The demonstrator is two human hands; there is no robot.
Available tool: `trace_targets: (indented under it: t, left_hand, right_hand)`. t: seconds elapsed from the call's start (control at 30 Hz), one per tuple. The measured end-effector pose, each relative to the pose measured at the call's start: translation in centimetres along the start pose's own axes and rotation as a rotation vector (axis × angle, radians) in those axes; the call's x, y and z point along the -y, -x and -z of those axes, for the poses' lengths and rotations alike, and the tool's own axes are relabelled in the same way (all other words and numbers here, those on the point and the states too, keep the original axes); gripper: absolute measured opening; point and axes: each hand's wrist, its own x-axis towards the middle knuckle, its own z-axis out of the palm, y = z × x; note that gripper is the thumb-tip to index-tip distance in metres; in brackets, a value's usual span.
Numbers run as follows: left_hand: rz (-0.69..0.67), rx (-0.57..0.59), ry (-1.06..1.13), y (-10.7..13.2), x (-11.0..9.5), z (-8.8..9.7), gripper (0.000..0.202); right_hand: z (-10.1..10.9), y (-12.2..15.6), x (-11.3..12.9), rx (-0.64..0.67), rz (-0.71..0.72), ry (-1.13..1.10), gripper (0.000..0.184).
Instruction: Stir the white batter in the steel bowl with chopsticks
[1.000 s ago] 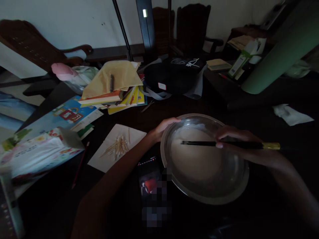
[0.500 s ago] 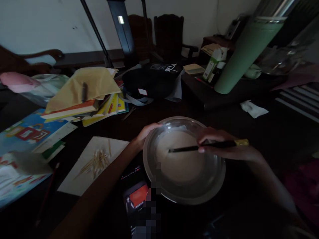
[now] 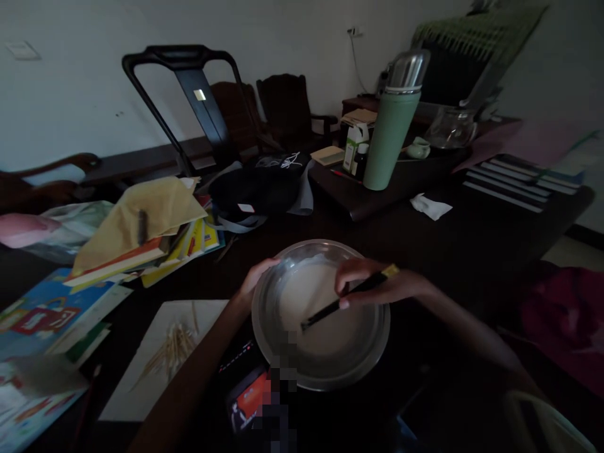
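A round metal bowl [image 3: 321, 382] holds a pale, milky liquid [image 3: 306, 296] and stands on the dark table in front of me. At its left rim my left hand [image 3: 256, 277] grips the edge, with part of the fingers hidden. My right hand [image 3: 361, 283] is over the right side of the bowl, its fingers closed round a black chopstick [image 3: 325, 313] with a gold end. The chopstick slants down to the left, and its lower tip is at the liquid. Whether it is one stick or two together, I cannot tell.
Left of the bowl lie cotton swabs [image 3: 174, 349] on white paper [image 3: 123, 396] and a lit phone [image 3: 243, 402]. Stacked books [image 3: 155, 258] and a black bag [image 3: 259, 189] stand farther back. A green thermos [image 3: 389, 141] and crumpled tissue [image 3: 430, 206] are at the back right.
The view has tilted up and turned right. My right hand has drawn the chopstick's tip toward the near side of the bowl, and it slants more steeply. My left hand stays on the rim.
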Motion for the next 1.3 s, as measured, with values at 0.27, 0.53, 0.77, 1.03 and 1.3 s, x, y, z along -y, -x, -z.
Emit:
trace_targets:
  t: [0.27,0.53,0.77,1.03,1.3]
  left_hand:
    - [-0.023,-0.027,-0.013,0.4,-0.1,-0.2,0.016]
    - [-0.016,0.000,-0.009,0.8,-0.1,-0.5,0.016]
    - [-0.019,0.008,-0.014,0.5,0.1,-0.2,0.013]
    - [-0.043,-0.006,-0.019,1.1,0.0,-0.6,0.013]
    - [-0.031,-0.012,0.000,0.6,0.1,-0.4,0.015]
  right_hand:
    - [1.0,1.1,-1.2,-0.232,-0.144,0.130,0.030]
    - [3.3,2.2,-0.9,0.005,0.010,0.095,0.025]
    - [-0.8,-0.5,-0.6,0.004,0.034,0.129,0.032]
    - [1.8,1.9,-0.9,-0.215,-0.145,0.215,0.029]
    - [2.2,1.6,-0.1,0.036,0.044,0.116,0.025]
